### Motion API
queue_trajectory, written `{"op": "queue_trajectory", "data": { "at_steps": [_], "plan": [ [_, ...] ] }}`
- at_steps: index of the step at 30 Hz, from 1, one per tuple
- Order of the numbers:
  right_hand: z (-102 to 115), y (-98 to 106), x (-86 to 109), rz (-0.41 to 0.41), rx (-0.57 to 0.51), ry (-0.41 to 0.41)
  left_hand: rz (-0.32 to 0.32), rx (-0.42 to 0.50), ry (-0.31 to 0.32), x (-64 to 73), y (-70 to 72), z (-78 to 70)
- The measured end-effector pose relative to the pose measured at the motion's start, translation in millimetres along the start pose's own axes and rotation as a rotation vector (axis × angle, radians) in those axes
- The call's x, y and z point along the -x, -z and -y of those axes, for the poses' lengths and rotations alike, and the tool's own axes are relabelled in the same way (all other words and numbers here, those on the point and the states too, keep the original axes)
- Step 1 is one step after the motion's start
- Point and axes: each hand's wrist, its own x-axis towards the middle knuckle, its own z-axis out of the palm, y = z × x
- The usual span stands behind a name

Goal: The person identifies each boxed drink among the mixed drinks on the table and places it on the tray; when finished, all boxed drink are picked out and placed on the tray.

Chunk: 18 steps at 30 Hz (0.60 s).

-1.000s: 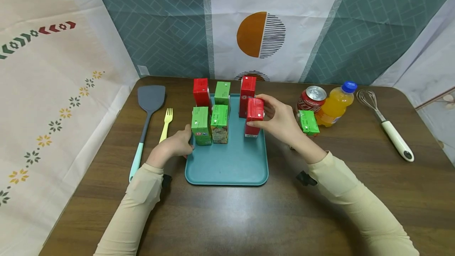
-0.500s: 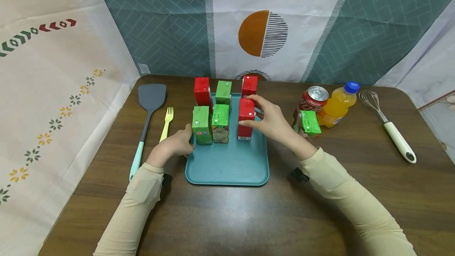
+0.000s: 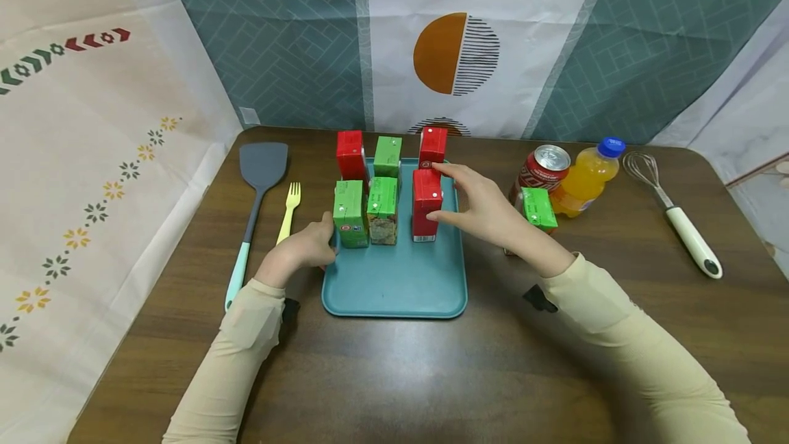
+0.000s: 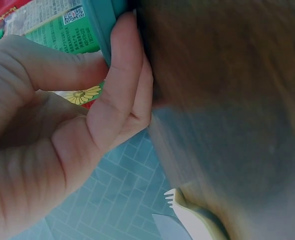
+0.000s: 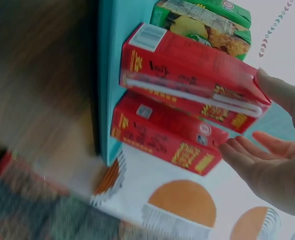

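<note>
My left hand (image 3: 305,247) pinches the left rim of the teal tray (image 3: 394,286); the left wrist view shows thumb and fingers on either side of the tray's edge (image 4: 101,25). A red drink carton (image 3: 425,207) stands upright on the tray's right half. Beside it my right hand (image 3: 483,207) has its fingers spread, the thumb right at the carton's top corner in the right wrist view. Behind stands another red carton (image 3: 433,146). On the left half are two green cartons (image 3: 350,214) in front, with a red carton (image 3: 351,156) and a green one (image 3: 387,156) behind.
Right of the tray stand a green-topped carton (image 3: 539,208), a red soda can (image 3: 542,170) and an orange drink bottle (image 3: 582,180), with a whisk (image 3: 687,238) farther right. A spatula (image 3: 255,204) and yellow fork (image 3: 289,210) lie left. Fabric backdrops rise behind the table.
The right hand has moved the front red carton left on the tray, then loosened its fingers and drawn slightly right. The left hand has stayed at the tray rim.
</note>
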Motion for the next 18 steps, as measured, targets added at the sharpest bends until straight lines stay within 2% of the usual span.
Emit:
{"op": "queue_trajectory", "data": {
  "at_steps": [11,18],
  "plan": [
    [-19,26,33.5,-0.051,0.032,0.068,-0.007,0.010,0.000,-1.1,-0.4,0.6],
    [-39,50,55.2,-0.095,0.071,0.050,-0.012,0.027,-0.005,-0.4,-1.7,-0.7]
  ]
}}
